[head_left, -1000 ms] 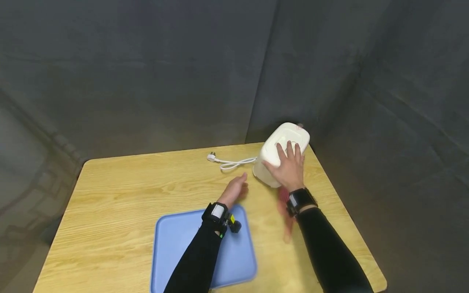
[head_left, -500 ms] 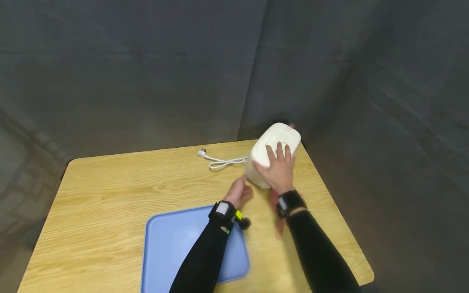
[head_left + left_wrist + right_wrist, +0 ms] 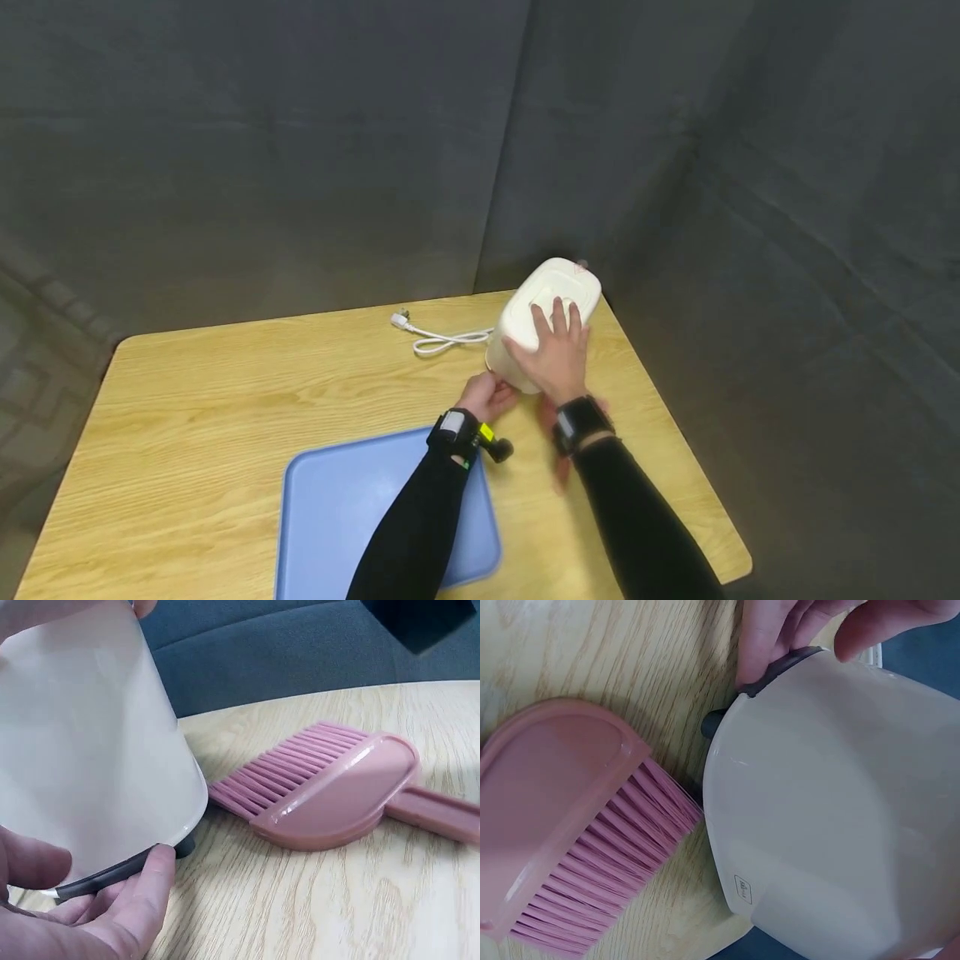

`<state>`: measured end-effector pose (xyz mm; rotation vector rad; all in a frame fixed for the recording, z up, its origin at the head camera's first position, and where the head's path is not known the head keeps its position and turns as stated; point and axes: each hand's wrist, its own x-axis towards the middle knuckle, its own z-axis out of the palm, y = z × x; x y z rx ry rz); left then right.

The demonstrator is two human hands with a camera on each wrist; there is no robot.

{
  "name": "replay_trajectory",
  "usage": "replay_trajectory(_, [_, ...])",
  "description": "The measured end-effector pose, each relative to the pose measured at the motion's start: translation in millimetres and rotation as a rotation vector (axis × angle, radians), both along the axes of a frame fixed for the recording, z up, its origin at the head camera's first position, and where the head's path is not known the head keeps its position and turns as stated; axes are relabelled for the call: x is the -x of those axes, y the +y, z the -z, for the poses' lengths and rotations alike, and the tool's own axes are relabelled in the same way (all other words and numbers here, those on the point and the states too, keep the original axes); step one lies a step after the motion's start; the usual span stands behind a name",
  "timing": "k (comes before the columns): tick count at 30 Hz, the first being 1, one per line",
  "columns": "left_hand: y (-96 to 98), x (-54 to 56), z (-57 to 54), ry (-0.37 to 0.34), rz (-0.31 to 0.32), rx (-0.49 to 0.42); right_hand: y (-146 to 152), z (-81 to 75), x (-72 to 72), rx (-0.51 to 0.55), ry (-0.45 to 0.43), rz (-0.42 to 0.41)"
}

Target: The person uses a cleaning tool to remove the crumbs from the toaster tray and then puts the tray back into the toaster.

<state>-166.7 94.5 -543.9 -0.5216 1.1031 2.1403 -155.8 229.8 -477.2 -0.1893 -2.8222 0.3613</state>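
Note:
A white corded appliance (image 3: pixel 551 279) with rounded corners and a tapering body stands at the far right of the table. My right hand (image 3: pixel 558 358) lies on its top face, fingers spread and straight. At the near lower edge, my left hand (image 3: pixel 486 398) grips the base. In the left wrist view, its fingers (image 3: pixel 150 889) curl under a dark strip (image 3: pixel 112 876) while the thumb lies by the white wall. A pink brush (image 3: pixel 337 795) rests on the table, its bristles beside the appliance's base. My right wrist mostly hides it in the head view.
A white power cord (image 3: pixel 442 340), looped, runs left from the appliance to a plug (image 3: pixel 400 320). In front, a blue tray (image 3: pixel 337 500) lies partly under my left forearm. Dark cloth (image 3: pixel 300 167) walls off the back and right of the wooden table (image 3: pixel 225 392).
My left hand has moved from just short of the appliance to its lower edge and now grips there. My right hand stays on top. The head view has shifted slightly to the right.

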Motion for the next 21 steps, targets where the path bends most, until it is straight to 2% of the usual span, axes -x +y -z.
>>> replay_trajectory(4, [-0.9,-0.7,-1.5,0.069,0.054,0.035,-0.2,-1.3,-0.3,-0.008,0.015,0.001])
replay_trajectory(10, [-2.0,-3.2,-7.7,0.190,0.104,0.233,-2.0,-0.1,-0.3,0.003,0.001,-0.002])
replay_trajectory(12, [-0.9,-3.2,-9.4,0.208,0.105,0.288,-2.0,-0.1,0.4,0.016,-0.002,-0.002])
replay_trajectory(15, [1.2,-2.8,-11.4,0.215,0.097,0.320,-1.4,-0.6,1.8,0.027,0.002,-0.002])
replay_trajectory(21, [3.0,-4.1,-12.6,0.252,0.120,0.416,0.1,-0.4,1.7,0.016,-0.003,-0.001])
